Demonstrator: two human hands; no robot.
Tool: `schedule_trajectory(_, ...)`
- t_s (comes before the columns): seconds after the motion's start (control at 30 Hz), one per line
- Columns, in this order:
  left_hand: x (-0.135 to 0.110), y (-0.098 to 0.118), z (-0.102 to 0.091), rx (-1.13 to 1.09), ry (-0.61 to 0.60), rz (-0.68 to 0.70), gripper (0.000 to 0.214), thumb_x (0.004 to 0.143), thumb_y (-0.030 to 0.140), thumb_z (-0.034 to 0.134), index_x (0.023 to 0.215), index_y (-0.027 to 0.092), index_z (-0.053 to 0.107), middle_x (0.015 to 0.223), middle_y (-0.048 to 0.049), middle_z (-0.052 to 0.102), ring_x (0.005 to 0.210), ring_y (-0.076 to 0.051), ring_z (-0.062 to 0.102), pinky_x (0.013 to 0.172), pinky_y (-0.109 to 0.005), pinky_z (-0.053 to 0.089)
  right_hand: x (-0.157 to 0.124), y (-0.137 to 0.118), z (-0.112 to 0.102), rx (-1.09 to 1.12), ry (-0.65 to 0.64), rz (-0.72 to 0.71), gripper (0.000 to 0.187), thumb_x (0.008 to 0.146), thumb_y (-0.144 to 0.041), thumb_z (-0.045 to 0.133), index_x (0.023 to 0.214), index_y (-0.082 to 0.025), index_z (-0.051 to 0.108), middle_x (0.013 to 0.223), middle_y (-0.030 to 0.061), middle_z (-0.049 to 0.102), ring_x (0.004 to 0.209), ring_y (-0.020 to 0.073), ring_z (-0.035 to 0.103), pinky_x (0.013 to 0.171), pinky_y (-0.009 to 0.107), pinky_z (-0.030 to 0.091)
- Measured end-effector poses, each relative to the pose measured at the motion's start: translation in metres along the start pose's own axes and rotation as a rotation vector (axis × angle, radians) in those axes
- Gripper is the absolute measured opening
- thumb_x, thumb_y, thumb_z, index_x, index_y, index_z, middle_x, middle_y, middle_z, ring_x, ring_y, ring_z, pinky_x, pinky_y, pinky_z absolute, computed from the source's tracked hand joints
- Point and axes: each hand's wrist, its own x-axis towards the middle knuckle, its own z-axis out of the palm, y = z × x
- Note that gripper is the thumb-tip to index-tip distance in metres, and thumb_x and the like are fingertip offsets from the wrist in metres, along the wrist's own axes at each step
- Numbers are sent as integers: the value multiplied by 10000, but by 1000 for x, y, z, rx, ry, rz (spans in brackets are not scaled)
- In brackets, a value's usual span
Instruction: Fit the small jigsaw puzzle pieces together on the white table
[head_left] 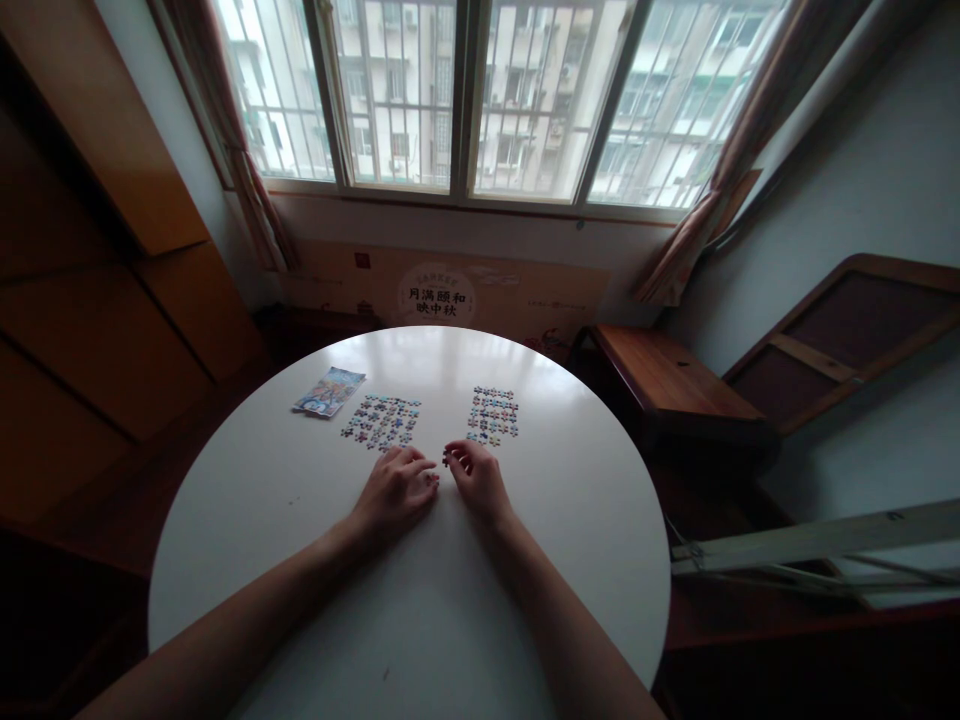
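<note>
While R grip (478,478) pinches dark, knobby puzzle pc (446,459), can't tell re L grip (396,486).

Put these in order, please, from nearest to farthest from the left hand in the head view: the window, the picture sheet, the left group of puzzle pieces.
1. Left group of puzzle pieces: just ahead of the left hand.
2. Picture sheet: farther ahead, to the left, on the table.
3. Window: beyond the table's far edge.
</note>
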Motion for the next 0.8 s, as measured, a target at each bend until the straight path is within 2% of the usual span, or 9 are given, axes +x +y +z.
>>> schedule_trajectory(0.13,0,-1,0,-16,-41,1,159,828,294,574,882,227,709,900,-48,648,869,-206,536,820,-349,416,-2,0,2,-25,-31,-23,138,809,-194,535,899,-176,637,801,42,650,644,131,580,621,246,468)
schedule_trajectory(0.37,1,1,-2,-37,-45,-18,132,824,303,580,845,225,685,890,-42,649,867,-209,544,818,-354,411,-2,1,2,-28,-40,-19,134,807,-184,536,898,-175,635,806,41,642,658,134,582,621,243,464)
schedule_trajectory(0.53,1,-3,1,-78,-9,-36,162,813,308,608,942,216,642,890,-36,650,877,-210,566,829,-372,425,-3,-2,1,-31,-48,-20,135,810,-181,536,897,-168,638,794,39,638,636,125,571,621,241,462)
schedule_trajectory(0.7,0,-11,7,-223,119,-86,392,797,303,639,1165,208,544,933,-42,652,841,-178,602,790,-343,474,-2,-6,-1,22,-75,14,145,799,-191,557,914,-171,644,763,30,654,598,116,567,584,229,455)
schedule_trajectory(0.8,1,-11,8,-306,113,-87,360,809,289,628,1153,209,557,925,-35,673,810,-161,625,780,-328,487,-1,-5,0,72,-96,19,146,801,-219,567,914,-173,649,760,32,668,599,118,582,566,223,452)
